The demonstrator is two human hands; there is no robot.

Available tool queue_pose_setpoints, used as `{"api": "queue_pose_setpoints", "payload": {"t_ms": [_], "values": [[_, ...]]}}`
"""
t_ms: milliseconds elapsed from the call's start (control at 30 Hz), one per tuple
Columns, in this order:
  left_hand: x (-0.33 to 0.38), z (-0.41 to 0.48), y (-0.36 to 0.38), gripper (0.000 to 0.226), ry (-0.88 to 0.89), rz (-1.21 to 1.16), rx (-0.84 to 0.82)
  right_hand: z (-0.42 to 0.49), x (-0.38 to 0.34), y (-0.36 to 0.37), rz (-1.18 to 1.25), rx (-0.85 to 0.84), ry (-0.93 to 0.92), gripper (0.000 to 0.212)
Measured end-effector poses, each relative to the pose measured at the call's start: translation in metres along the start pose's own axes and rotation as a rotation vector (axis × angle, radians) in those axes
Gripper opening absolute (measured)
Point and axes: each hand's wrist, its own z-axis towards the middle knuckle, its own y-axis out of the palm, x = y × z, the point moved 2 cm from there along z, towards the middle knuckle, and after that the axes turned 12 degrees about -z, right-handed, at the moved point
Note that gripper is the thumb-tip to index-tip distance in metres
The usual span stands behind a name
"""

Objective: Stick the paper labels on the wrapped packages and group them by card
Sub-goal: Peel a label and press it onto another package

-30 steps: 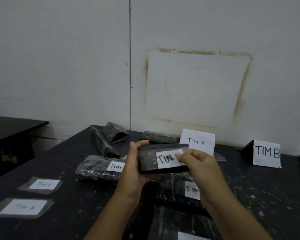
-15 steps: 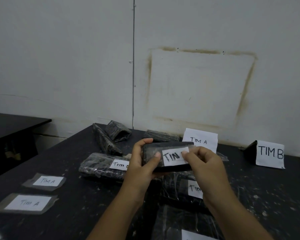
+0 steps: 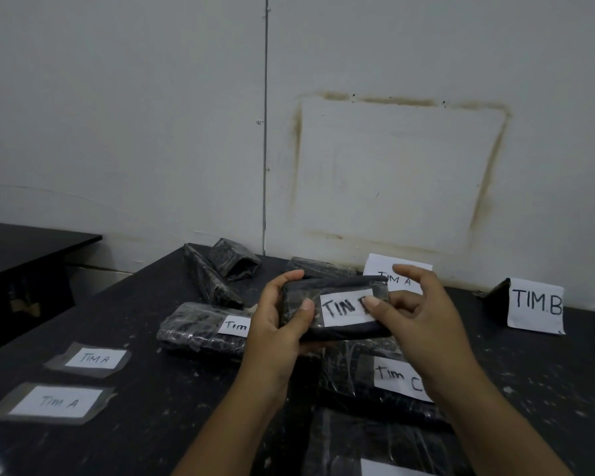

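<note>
A black wrapped package (image 3: 337, 333) is held above the table in my left hand (image 3: 282, 324), thumb across its front. A white paper label (image 3: 344, 307) reading "TIM" lies on its face under clear tape. My right hand (image 3: 423, 321) presses its thumb on the label's right end, hiding the last letter, while its other fingers are spread. Two standing cards, "TIM A" (image 3: 401, 281) and "TIM B" (image 3: 534, 305), lean at the back. Two loose taped "TIM A" labels (image 3: 91, 359) (image 3: 55, 401) lie at the left.
Labelled black packages lie on the dark table: one marked "Tim" (image 3: 200, 326) left of my hands, one marked "Tim C" (image 3: 397, 379) beneath them, another (image 3: 378, 448) at the front edge. Unlabelled packages (image 3: 220, 269) sit at the back by the wall. A second dark table (image 3: 21, 245) stands left.
The package has stayed in my left hand. My right hand's fingers have opened and lifted, leaving only the thumb on the label's right end.
</note>
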Motion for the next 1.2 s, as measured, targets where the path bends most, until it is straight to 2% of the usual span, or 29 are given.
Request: {"api": "queue_pose_setpoints", "payload": {"t_ms": [200, 300, 400, 500, 567, 700, 933, 1200], "values": [[-0.003, -0.004, 0.007, 0.038, 0.019, -0.017, 0.064, 0.004, 0.005, 0.000, 0.106, -0.045, 0.044, 0.020], [-0.007, -0.010, 0.011, 0.035, 0.042, 0.023, 0.098, 0.001, 0.005, 0.006, 0.039, -0.015, 0.060, 0.009], [-0.011, -0.018, 0.016, 0.019, 0.093, 0.071, 0.100, -0.007, 0.002, 0.011, -0.140, 0.033, -0.021, 0.038], [-0.010, -0.022, 0.019, 0.042, 0.234, 0.128, 0.159, -0.012, 0.000, 0.015, -0.242, 0.094, -0.068, 0.052], [-0.009, -0.022, 0.019, 0.041, 0.297, 0.146, 0.210, -0.013, 0.000, 0.016, -0.257, 0.101, -0.079, 0.048], [-0.010, -0.021, 0.016, 0.018, 0.338, 0.167, 0.302, -0.013, -0.001, 0.018, -0.218, 0.094, -0.093, 0.036], [-0.007, -0.023, 0.018, 0.019, 0.349, 0.113, 0.339, -0.015, -0.004, 0.018, -0.118, 0.076, -0.067, 0.012], [-0.009, -0.022, 0.016, 0.022, 0.338, 0.111, 0.346, -0.016, 0.002, 0.019, -0.115, 0.070, -0.063, 0.013]]}}
